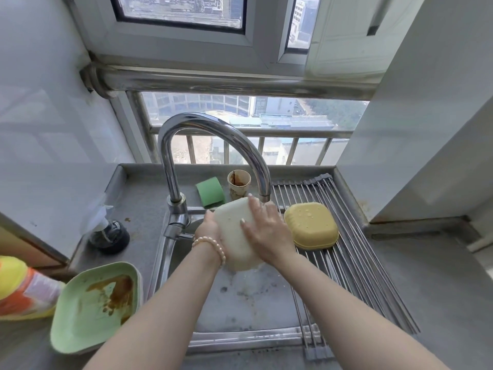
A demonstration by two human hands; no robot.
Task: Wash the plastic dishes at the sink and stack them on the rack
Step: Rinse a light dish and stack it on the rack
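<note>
Left hand (209, 227) gripped the left edge of a white dish (234, 236), thumb side curled round the rim, with a pearl bracelet (210, 248) on the wrist. Right hand (262, 227) lay flat on the dish's upturned bottom, fingers straight and spread, pressing rather than clasping. Held tilted over the sink (240, 303), just below the spout of the tap (213, 137). Looked pale cream, squarish with rounded corners, wet and clean on the visible underside.

Counted 3 plastic dishes. 1 white, in the hands. 1 yellow dish (310, 226), same rounded-square shape, lay upside down on the rack (354, 263) at the sink's right, beaded with water drops, just beside the right hand. 1 green dish (93, 308) sat right way up on the counter (440, 289) left of the sink, smeared with brown sauce.

Counted 1 paper cup (238, 184), stained brown inside, standing behind the sink near the tap. 1 green sponge (210, 191) just left of the cup. 1 dark pump bottle (108, 233) on the left counter. 1 yellow and orange bottle (24, 289) at the left edge, touching or nearly touching the green dish; could not tell which.
</note>
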